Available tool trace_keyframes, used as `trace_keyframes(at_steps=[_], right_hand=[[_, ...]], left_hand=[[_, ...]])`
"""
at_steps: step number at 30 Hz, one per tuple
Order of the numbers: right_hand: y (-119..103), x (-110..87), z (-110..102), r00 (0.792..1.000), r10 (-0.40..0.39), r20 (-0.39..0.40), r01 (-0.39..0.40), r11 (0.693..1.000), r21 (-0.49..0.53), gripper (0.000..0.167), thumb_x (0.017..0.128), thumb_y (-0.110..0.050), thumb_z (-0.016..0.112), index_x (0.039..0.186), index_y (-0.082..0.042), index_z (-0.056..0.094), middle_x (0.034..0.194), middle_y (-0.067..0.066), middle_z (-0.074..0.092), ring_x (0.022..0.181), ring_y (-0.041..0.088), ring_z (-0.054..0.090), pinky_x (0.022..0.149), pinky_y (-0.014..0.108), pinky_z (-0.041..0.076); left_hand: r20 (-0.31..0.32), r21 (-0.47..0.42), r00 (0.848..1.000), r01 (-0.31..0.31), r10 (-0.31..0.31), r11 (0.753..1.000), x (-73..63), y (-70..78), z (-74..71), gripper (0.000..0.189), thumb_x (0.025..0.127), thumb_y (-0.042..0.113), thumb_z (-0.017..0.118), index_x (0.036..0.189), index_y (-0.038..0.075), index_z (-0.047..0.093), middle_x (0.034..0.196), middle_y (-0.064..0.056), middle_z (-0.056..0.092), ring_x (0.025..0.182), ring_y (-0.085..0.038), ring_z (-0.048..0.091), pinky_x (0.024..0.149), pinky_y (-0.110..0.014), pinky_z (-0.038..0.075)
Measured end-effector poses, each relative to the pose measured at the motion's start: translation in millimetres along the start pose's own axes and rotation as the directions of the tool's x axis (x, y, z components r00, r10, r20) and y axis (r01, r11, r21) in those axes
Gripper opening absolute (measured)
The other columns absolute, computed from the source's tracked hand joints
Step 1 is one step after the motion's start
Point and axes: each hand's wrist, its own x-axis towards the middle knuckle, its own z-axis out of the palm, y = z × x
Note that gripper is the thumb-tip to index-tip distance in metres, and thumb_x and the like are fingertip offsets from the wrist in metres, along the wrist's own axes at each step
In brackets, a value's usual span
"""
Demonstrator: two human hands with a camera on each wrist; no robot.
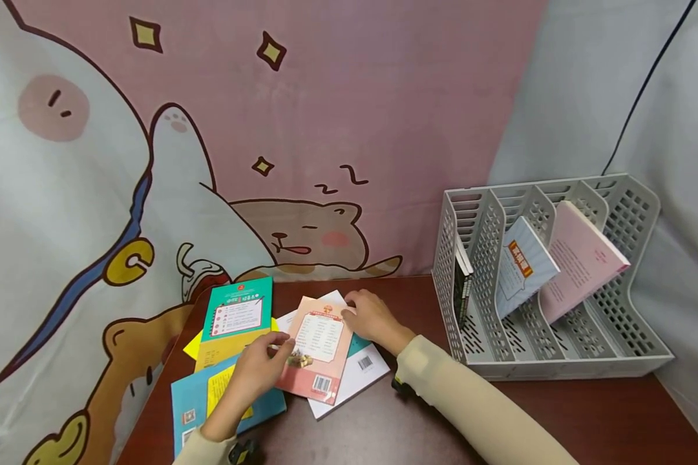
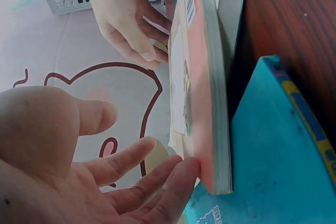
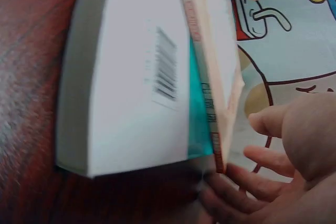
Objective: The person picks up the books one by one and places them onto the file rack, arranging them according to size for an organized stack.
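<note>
A salmon-pink book [image 1: 307,381] with a white text panel and barcode lies back cover up on a white book [image 1: 357,385]. My left hand [image 1: 257,367] is at its left edge; in the left wrist view the fingertips touch that edge and the thumb stands apart. At the book's upper right is my right hand [image 1: 377,321], fingers at the edge. The right wrist view shows that thumb [image 3: 268,121] clear of the cover. Between the salmon and white books a teal strip [image 3: 198,124] shows. Left of them lie a teal-and-yellow book [image 1: 262,294] and a blue book [image 1: 270,405].
A grey perforated file rack [image 1: 564,371] stands at the right of the brown table [image 1: 349,445]. Its slots hold thin dark-spined books [image 1: 463,284], a light-blue book [image 1: 518,284] and a pink book [image 1: 578,268]. A cartoon-printed cloth [image 1: 407,129] hangs behind.
</note>
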Motion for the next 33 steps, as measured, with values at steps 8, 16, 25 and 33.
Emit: trace_keyframes(at_steps=[8, 16, 25, 33], right_hand=[[4, 4.0, 0, 0.999, -0.016, -0.027, 0.018, 0.998, 0.057, 0.031, 0.107, -0.031, 0.072, 0.127, -0.007, 0.077, 0.110, 0.010, 0.075, 0.096, 0.023, 0.065, 0.091, 0.043, 0.058], [2, -5.0, -8, 0.983, 0.008, 0.183, -0.027, 0.994, 0.102, 0.038, 0.111, -0.044, 0.063, 0.110, -0.011, 0.080, 0.092, 0.003, 0.071, 0.084, 0.017, 0.062, 0.077, 0.034, 0.053], [-3, -20.6, -18, 0.977, -0.097, 0.190, 0.041, 0.959, 0.282, 0.025, 0.118, -0.030, 0.054, 0.119, -0.007, 0.066, 0.084, 0.008, 0.065, 0.052, 0.016, 0.062, 0.055, 0.040, 0.061], [4, -39.9, -56, 0.996, -0.087, -0.007, 0.081, 0.892, 0.446, 0.024, 0.119, -0.030, 0.052, 0.121, -0.009, 0.065, 0.076, 0.009, 0.064, 0.042, 0.021, 0.061, 0.045, 0.048, 0.057]], left_hand=[[0.005, 0.012, 1.000, 0.017, -0.017, 1.000, 1.0, -0.3, 1.0, 0.042, 0.108, 0.044, 0.069, 0.133, 0.012, 0.077, 0.127, -0.011, 0.077, 0.103, -0.024, 0.070, 0.070, -0.034, 0.056], [0.019, 0.005, 1.000, 0.025, -0.025, 1.000, 2.0, 2.2, 4.1, 0.039, 0.108, 0.043, 0.069, 0.133, 0.013, 0.078, 0.127, -0.010, 0.077, 0.100, -0.023, 0.068, 0.069, -0.032, 0.056], [0.036, -0.034, 0.999, 0.042, -0.041, 0.999, 5.0, 2.7, 5.2, 0.045, 0.107, 0.047, 0.070, 0.139, 0.015, 0.073, 0.130, -0.011, 0.074, 0.104, -0.025, 0.067, 0.071, -0.033, 0.060], [-0.043, -0.120, 0.998, -0.055, 0.050, 0.991, 19.9, 8.0, 3.9, 0.057, 0.111, 0.049, 0.063, 0.157, 0.015, 0.058, 0.140, -0.016, 0.073, 0.116, -0.031, 0.071, 0.088, -0.041, 0.065]])
